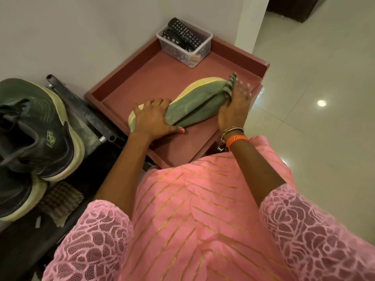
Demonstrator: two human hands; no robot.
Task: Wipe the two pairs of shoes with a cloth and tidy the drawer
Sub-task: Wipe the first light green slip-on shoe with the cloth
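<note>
We see the green shoes [194, 102] lying together in the red drawer [142, 78]. Left hand [152, 120] grips their heel end, fingers curled over. Right hand [233, 106], blurred, pinches the striped cloth [229, 84] against the toe end. Dark sneakers [36, 134] sit apart, left.

The fingers of the right hand [235, 102] are blurred, and the striped grey cloth [230, 84] under them is mostly hidden. One end of the green slip-on shoe with the pale yellow sole [194, 102] is covered by the left hand [152, 118]. The dark green sneakers [34, 138] are cut off by the left edge.
</note>
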